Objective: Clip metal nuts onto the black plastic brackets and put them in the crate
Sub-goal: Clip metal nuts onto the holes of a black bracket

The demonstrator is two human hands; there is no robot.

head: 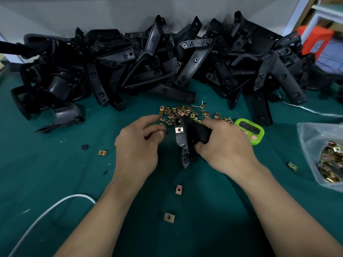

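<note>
The light is dim and cool, falling softly from above. The left hand (137, 145) and right hand (224, 147) cast broad, faint shadows on the green desk (55, 173). The brackets (167, 58) merge into a dark mass with only a dull sheen on their edges. The nuts (183, 111) look soft, and the bag (311, 138) shows mild glare. Wide-angle distortion stretches the forearms and bends the corners.

Matt black plastic bracket (187, 138), brassy metal nuts (182, 112)
</note>
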